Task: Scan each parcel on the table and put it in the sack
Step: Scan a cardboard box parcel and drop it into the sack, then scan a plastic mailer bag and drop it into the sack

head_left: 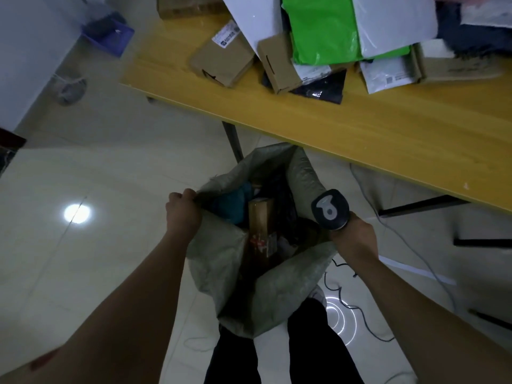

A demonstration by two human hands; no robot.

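A grey-green woven sack (219,261) stands open on the floor between my arms, below the table's near edge. Inside it lie a tall brown box (259,217), a teal parcel (231,202) and dark bags. My left hand (181,210) pinches the sack's left rim. My right hand (353,236) grips a black barcode scanner (329,209) at the sack's right rim. On the yellow table (360,128) lie more parcels: a brown box (221,60), a second box (277,65), a green bag (324,29), white mailers (388,74) and a black bag (324,88).
Dark table legs (232,139) stand just behind the sack. Cables (368,311) trail over the glossy tiled floor at the right. A blue bin (108,34) and a wire basket (70,88) sit on the floor at the far left. My legs (277,350) stand behind the sack.
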